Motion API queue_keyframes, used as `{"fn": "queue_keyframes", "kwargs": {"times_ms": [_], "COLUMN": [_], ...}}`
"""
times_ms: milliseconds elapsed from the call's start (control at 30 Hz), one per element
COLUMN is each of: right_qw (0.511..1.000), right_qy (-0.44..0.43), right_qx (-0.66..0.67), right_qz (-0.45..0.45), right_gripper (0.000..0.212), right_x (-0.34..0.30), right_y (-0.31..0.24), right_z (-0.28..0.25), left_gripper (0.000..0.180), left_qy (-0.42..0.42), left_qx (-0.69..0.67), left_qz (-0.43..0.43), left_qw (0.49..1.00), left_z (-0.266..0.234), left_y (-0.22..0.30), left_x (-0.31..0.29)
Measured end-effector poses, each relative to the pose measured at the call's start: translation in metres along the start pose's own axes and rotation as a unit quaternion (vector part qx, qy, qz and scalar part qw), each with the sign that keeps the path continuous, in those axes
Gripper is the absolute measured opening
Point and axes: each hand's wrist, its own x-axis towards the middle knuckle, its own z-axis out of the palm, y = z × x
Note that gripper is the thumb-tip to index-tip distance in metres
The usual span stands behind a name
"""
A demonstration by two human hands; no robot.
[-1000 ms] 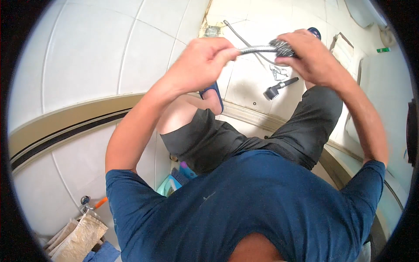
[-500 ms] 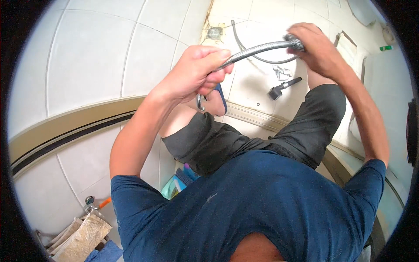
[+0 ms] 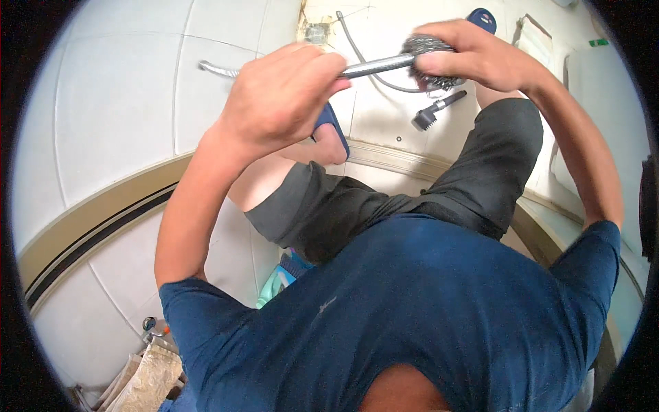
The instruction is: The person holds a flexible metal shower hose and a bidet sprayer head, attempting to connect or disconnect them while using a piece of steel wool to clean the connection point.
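A silver flexible shower hose [image 3: 376,66] stretches between my hands in front of me. My left hand [image 3: 278,93] is closed round it, and its loose end curls out to the left past my knuckles. A wiry grey steel wool scrubber [image 3: 423,45] is pressed round the other stretch of hose by my right hand [image 3: 473,58], whose thumb lies along the near side. The hose beyond the scrubber is hidden. Below that hand, a dark shower head [image 3: 425,120] with a short handle lies on the tiled floor.
A grey hose [image 3: 357,51] curves over the floor near a square drain [image 3: 317,32]. A small ring [image 3: 399,139] lies by the door track [image 3: 395,159]. White tiled wall [image 3: 123,96] stands at left. Blue slippers [image 3: 331,130], a green bottle [image 3: 271,288] and hanging cloths [image 3: 147,371] are also around.
My left hand has turned over and shifted left, lifting the hose's loose end into sight beside the wall. My right hand has moved left with the scrubber along the hose.
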Motion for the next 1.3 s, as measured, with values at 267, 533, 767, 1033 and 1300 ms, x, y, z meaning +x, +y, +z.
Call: {"fn": "queue_keyframes", "kwargs": {"times_ms": [267,533,767,1033,1300], "right_qw": [0.966,0.999,0.959,0.899,0.88], "right_qy": [-0.12,0.004,0.075,0.144,0.103], "right_qx": [0.212,0.014,-0.267,-0.411,-0.415], "right_qz": [0.086,0.031,-0.052,-0.041,-0.205], "right_gripper": [0.032,0.033,0.032,0.02,0.023], "right_x": [0.028,-0.002,0.045,0.014,0.056], "right_y": [-0.048,0.002,-0.036,0.029,0.01], "right_z": [0.006,0.001,0.029,-0.002,0.016], "left_gripper": [0.033,0.022,0.017,0.037,0.036], "left_qy": [0.026,0.019,-0.026,-0.123,-0.116], "left_qx": [0.075,0.044,-0.077,-0.396,-0.51], "left_qz": [0.13,-0.001,-0.133,-0.527,-0.542], "left_qw": [0.988,0.999,0.988,0.742,0.658], "left_z": [-0.027,-0.021,-0.004,-0.018,0.003], "left_y": [-0.015,-0.036,-0.01,-0.013,0.012], "left_x": [0.019,-0.031,0.007,-0.014,0.012]}}
